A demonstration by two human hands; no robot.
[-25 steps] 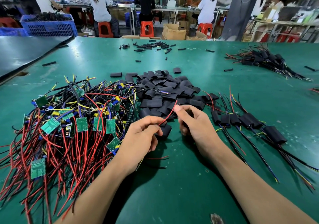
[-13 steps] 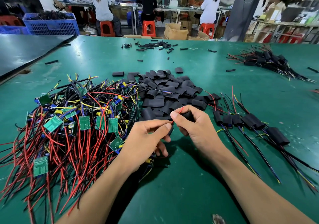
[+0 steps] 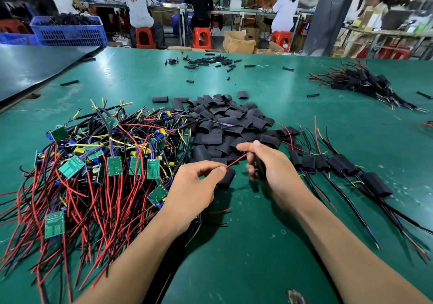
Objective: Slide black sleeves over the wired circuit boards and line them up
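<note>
A tangled heap of green circuit boards with red, black and yellow wires covers the left of the green table. Behind my hands lies a pile of flat black sleeves. My left hand pinches a red wire between thumb and forefinger; a black sleeve sits just under its fingertips. My right hand curls round the other end of that wire, its fingers holding something dark that I cannot make out. To the right, several sleeved boards lie in a row with their wires trailing toward me.
A second bundle of sleeved boards lies at the far right. Loose thin black tube pieces are scattered at the table's far edge. A dark table adjoins on the left. People sit on red stools beyond; a blue crate stands back left.
My hands drew together, then moved a little apart again, and the red wire now stretches between them. The sleeve shows below my left fingertips.
</note>
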